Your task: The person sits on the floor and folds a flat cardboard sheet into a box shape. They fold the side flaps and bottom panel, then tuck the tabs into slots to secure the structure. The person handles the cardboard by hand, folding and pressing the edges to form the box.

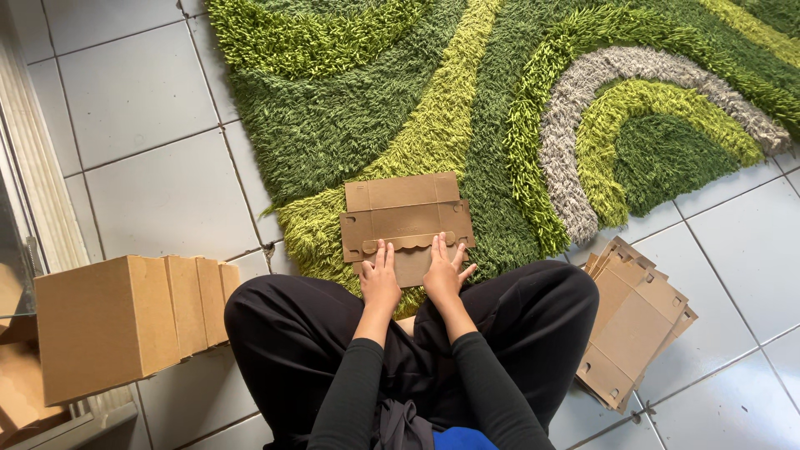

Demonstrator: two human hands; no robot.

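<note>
Two hands press down side by side on a flat brown cardboard blank (406, 223), which lies on the shaggy rug (500, 100) just ahead of the person's crossed legs. The left hand (380, 279) rests palm-down with its fingers close together, fingertips reaching the scalloped edge of a folded flap. The right hand (443, 271) lies just beside it, not quite touching, fingers spread a little wider and thumb out to the side. Neither hand grips anything; both lie open and flat on the near flap of the blank (the far panels show small notches cut at their ends).

Right of the right hand, well apart on the pale tiled floor (150, 150), sits a fanned stack of flat blanks (633, 325) in the same plain brown, overlapping at slight angles. Left of the left hand, also on the tiles, stands a row of assembled boxes (125, 321), plain-faced and set close against one another. Beyond the hands the rug curves in bands of dark green, lime and grey.
</note>
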